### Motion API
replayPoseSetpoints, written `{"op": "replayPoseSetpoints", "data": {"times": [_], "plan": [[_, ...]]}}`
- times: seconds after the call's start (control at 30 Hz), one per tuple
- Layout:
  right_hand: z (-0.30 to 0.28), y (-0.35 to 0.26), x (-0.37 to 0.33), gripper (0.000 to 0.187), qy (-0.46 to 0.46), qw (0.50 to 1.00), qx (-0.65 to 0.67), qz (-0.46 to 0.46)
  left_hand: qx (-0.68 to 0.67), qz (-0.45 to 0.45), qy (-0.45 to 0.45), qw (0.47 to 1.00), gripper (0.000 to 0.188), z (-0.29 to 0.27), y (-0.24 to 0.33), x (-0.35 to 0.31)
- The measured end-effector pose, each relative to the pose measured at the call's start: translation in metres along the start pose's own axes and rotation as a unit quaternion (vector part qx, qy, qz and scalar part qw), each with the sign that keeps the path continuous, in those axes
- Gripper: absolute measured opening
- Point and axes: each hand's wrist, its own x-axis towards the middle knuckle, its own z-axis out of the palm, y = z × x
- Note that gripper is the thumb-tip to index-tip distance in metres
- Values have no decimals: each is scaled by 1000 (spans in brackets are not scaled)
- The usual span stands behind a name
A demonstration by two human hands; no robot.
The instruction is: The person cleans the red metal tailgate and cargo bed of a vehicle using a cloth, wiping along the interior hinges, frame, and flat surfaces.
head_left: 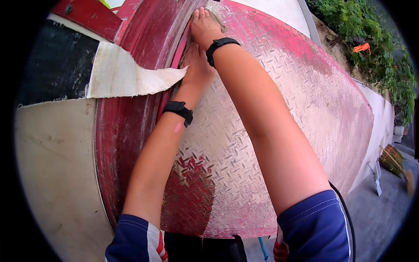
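My right hand [205, 28] reaches to the far end of a worn red-and-bare-metal tread plate [270, 118]. Its fingers are stretched out and held flat along the plate's left edge, next to a red metal frame [137, 70]. A grey-brown patch [217, 19] shows beside it; I cannot tell whether it is cloth or dirt. Just nearer, my left hand [198, 65] lies along the same edge with fingers extended, its tips partly hidden by my right hand. A frayed off-white woven strip [131, 76] curls from the left, its pointed end touching or overlapping my left hand.
On the left are a dark panel [54, 61] and a beige sheet [59, 161] with a frayed edge. Green plants [358, 26] with an orange scrap [361, 47] stand at the far right. A broom [395, 163] lies on the grey floor [388, 209] at right.
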Motion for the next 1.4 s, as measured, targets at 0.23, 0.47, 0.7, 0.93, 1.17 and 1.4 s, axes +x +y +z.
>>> {"op": "replayPoseSetpoints", "data": {"times": [0.23,0.47,0.7,0.93,1.17,1.4], "plan": [[8,36,52,57,3,991,-30,127,36,-177,-14,983,50,-11,13,61],[-4,-5,62,57,-14,999,-22,46,385,-85,10,919,51,50,-51,30],[27,54,65,43,83,994,-5,63,316,-54,-38,946,47,34,6,42],[33,34,30,53,64,989,-123,-43,213,-99,142,962,43,60,-10,1],[41,11,-51,54,74,981,-124,-127,275,-64,-46,958,47,-30,46,-90],[29,-39,-169,56,57,954,-113,-270,253,-120,-90,956,48,-70,88,-193]]}}
